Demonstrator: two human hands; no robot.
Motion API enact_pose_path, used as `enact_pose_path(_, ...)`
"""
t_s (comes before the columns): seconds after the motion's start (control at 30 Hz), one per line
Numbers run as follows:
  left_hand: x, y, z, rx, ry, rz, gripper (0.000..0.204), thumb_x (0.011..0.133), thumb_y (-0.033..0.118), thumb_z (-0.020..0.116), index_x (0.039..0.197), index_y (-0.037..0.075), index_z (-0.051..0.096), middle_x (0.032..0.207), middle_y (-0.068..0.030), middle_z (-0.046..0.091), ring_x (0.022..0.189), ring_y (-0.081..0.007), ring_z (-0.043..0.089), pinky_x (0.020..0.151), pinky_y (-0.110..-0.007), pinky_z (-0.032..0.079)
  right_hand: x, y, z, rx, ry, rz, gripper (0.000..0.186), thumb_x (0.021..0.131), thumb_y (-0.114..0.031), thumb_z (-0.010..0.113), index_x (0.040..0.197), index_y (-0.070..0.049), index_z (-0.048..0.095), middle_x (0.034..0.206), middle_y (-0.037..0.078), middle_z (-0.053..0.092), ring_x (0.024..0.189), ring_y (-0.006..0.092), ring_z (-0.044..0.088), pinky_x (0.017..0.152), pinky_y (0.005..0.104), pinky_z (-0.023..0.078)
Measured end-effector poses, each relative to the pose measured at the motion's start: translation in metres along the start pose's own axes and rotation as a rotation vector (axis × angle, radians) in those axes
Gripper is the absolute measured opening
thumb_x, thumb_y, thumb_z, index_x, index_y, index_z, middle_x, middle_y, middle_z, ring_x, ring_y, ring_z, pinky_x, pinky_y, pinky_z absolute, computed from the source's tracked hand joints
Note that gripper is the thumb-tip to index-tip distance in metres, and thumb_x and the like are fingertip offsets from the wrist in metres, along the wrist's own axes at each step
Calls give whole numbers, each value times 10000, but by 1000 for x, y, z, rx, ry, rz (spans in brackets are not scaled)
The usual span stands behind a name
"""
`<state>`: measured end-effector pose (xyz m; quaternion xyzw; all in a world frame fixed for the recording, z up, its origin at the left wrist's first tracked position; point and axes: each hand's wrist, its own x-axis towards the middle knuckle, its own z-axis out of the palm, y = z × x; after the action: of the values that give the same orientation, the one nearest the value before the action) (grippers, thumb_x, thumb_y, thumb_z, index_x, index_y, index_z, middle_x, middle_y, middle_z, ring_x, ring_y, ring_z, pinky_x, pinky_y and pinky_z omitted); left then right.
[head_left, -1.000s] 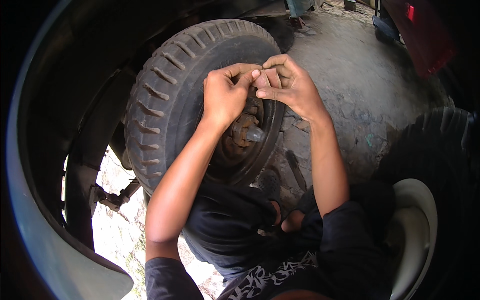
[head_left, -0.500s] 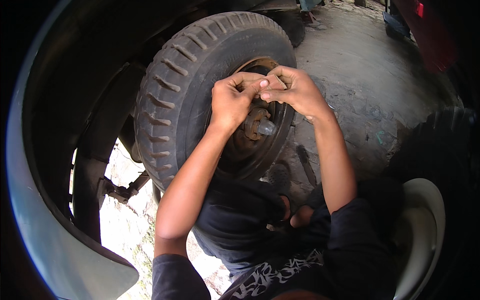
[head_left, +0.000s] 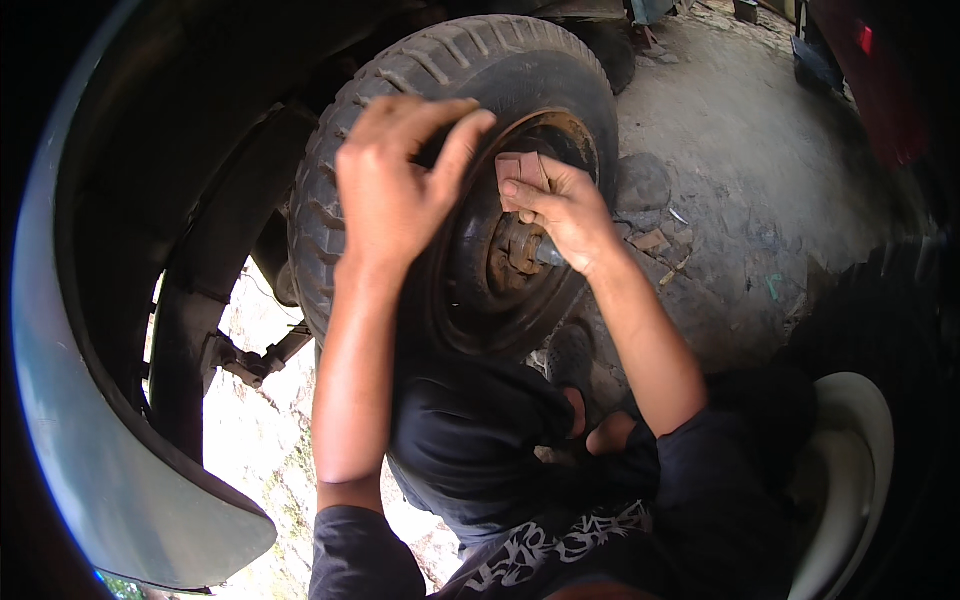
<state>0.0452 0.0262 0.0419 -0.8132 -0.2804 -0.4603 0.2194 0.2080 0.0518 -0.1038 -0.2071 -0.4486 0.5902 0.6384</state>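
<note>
My right hand (head_left: 568, 212) pinches a folded, reddish-brown piece of sandpaper (head_left: 511, 170) between thumb and fingers, in front of the wheel rim. A crease runs down the piece. Raised over the tyre's sidewall on the left, my left hand (head_left: 395, 180) holds nothing, its thumb and fingers apart and slightly blurred. Behind both hands stands a large tyre (head_left: 405, 75) with chunky tread, mounted on a rusty, dark wheel rim (head_left: 580, 130). Below the right hand, the hub (head_left: 515, 250) shows rusty metal and a grey protruding end, partly covered by that hand.
A curved blue-grey fender (head_left: 130, 490) arches along the left. Dusty concrete ground (head_left: 730, 130) lies to the right, with small debris (head_left: 655, 242) near the tyre. A pale rounded panel (head_left: 855, 420) is at lower right. My legs (head_left: 480, 420) are bent close to the wheel.
My left hand has let go of the sandpaper and moved left and up, its fingers opening. The right hand keeps the piece, now showing more of it, and has shifted slightly left and down.
</note>
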Motion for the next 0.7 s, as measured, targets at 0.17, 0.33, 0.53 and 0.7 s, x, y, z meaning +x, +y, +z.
enact_pose_path(0.17, 34, -62, -20, 309, 182, 0, 266, 1028, 308, 752, 1130, 80, 846, 1088, -151, 811, 1112, -322, 750, 993, -418, 563, 4, 49, 26, 143, 188, 46, 312, 1002, -194, 833, 1286, -101, 745, 1072, -30, 758, 983, 99, 697, 810, 270, 484)
enact_pose_path(0.33, 38, -83, -10, 64, -233, -582, 750, 934, 667, 700, 1420, 96, 735, 1333, -256, 755, 1326, -386, 693, 1143, -450, 508, 1, 50, 57, 402, 344, 0, 209, 1034, -176, 801, 1227, -118, 743, 1076, -25, 766, 1010, 98, 721, 902, 302, 557)
enact_pose_path(0.53, 34, -84, -11, 14, -222, -603, 717, 921, 643, 715, 1406, 116, 749, 1320, -243, 765, 1264, -385, 729, 1109, -453, 531, 12, 63, 75, 369, 423, -103, 200, 1028, -157, 806, 1204, -107, 726, 1120, -4, 766, 1011, 113, 720, 913, 313, 574)
enact_pose_path(0.7, 35, -83, -11, 38, -222, -620, 717, 917, 641, 711, 1400, 112, 750, 1307, -230, 772, 1264, -379, 727, 1104, -458, 532, 6, 60, 91, 366, 523, -36, 213, 1006, -127, 827, 1187, -86, 722, 1093, 12, 765, 980, 118, 711, 881, 298, 518)
